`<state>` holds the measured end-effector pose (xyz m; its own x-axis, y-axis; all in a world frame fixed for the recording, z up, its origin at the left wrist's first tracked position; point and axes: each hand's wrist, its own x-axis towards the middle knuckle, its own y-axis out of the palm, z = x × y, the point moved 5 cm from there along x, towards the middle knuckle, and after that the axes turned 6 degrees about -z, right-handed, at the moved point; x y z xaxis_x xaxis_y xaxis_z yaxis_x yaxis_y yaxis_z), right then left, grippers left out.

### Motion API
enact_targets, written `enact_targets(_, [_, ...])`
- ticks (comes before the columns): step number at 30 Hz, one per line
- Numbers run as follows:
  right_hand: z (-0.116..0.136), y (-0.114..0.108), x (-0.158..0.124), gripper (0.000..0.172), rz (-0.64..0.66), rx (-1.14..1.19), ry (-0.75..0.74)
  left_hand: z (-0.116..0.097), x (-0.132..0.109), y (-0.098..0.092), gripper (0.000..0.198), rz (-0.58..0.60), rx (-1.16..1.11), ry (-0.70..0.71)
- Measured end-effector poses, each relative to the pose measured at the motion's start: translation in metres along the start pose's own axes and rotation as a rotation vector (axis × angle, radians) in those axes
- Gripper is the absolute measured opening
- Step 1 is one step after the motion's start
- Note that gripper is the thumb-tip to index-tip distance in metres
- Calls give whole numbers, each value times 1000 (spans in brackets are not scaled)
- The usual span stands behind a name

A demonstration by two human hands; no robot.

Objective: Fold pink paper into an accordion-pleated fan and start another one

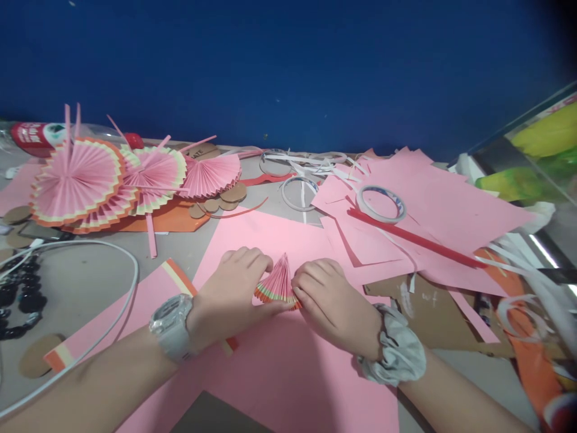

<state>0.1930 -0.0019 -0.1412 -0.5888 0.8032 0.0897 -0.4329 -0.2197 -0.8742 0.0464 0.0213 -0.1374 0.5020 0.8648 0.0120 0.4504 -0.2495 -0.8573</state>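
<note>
I am gripping the small folded paper fan (276, 281) between both hands, over the large pink sheet (293, 373) in front of me, though I cannot tell whether it is resting on that sheet. My left hand (243, 285) is closing around its left side, the thumb lying along the wide edge, while the curled fingers of my right hand (331, 297) are holding the right side. As I see it, working this well is calling for even pressure from both sides, with the folds lining up and the narrow tip, pointing away from me, staying crisp; squeezing harder on one side would be risking a skewed crease. The pleats are running sharp and narrow, pink above, with pale and orange bands trimming the zigzag edge. A flat striped sheet (153, 285) is showing similar bands on the left, bigger round fans (76, 180) are spreading their ridges behind it, and a smooth tape roll (383, 218) is lying on pink paper to the right.
</note>
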Motion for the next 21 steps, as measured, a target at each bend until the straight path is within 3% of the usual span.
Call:
enact_targets(4, [-1,-2,1,22,-22,-8,64,0,-2,2,51,-11,-3,-6])
enact_targets(8, [-2,-7,0,16,-73,6,130,0,-3,1,43,-13,1,38])
enact_targets(21, [-2,-7,-1,15,-18,-3,123,-4,1,-2,16,1,20,58])
